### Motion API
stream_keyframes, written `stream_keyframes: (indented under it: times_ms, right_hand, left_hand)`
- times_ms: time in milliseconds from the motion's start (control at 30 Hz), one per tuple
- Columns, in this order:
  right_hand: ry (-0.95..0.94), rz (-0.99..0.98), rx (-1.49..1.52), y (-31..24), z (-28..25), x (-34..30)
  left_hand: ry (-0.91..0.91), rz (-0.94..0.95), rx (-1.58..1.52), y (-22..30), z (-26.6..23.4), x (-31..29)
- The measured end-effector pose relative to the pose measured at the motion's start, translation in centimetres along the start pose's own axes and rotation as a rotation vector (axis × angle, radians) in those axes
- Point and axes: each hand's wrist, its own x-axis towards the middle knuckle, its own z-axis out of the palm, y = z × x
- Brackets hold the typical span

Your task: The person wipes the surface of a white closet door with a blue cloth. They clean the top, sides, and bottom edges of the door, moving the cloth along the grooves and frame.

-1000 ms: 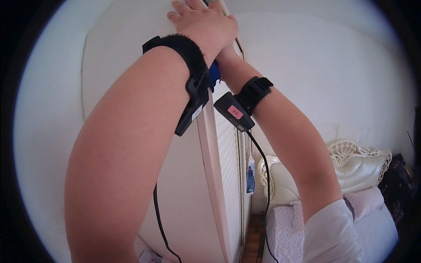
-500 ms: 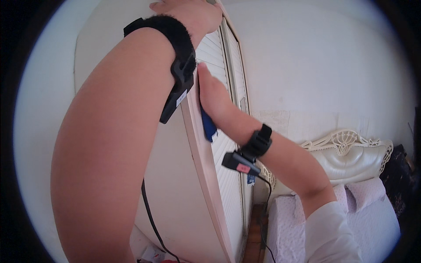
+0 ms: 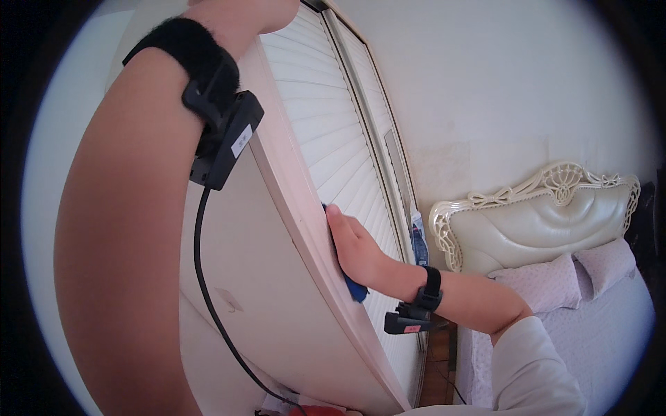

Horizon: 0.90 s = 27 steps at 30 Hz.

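Observation:
My right hand (image 3: 357, 249) presses a dark blue cloth (image 3: 356, 290) against the pale pink upright edge (image 3: 295, 177) of a wardrobe. The thumb side shows, while most of its fingers are hidden behind the hand and cloth. Higher up, my left hand (image 3: 267, 15) reaches the top of the picture beside the wardrobe; its fingers fall outside the view. Black straps with small dark devices circle both wrists.
White slatted wardrobe doors (image 3: 340, 132) run to the right of the edge. Beyond stands a bed with a cream carved headboard (image 3: 527, 222) and pillows (image 3: 544, 284). A black cable (image 3: 201, 256) hangs from the left wrist device. Blue-and-white packaging (image 3: 418, 239) is by the doors.
My right hand and the blue cloth have slid down along the wardrobe edge. The left arm appears farther left, and the view has shifted, showing more of the doors.

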Motion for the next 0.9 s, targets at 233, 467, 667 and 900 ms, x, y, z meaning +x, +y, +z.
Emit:
stream_keyframes:
  times_ms: [233,467,667,900]
  right_hand:
    - [-0.033,0.029,0.078,5.3,0.8,-5.4]
    - [-0.020,0.198,0.110,11.8,0.3,-11.4]
    - [-0.038,0.260,0.118,13.5,0.4,-12.3]
    - [-0.074,0.248,0.173,12.2,0.2,-11.4]
  left_hand:
    - [0.033,0.167,0.148,-5.7,3.5,7.0]
    - [0.018,0.100,0.361,-1.4,2.1,6.1]
    - [0.013,0.117,0.407,-1.6,2.1,6.2]
    - [-0.149,0.201,0.279,-3.9,4.7,10.1]
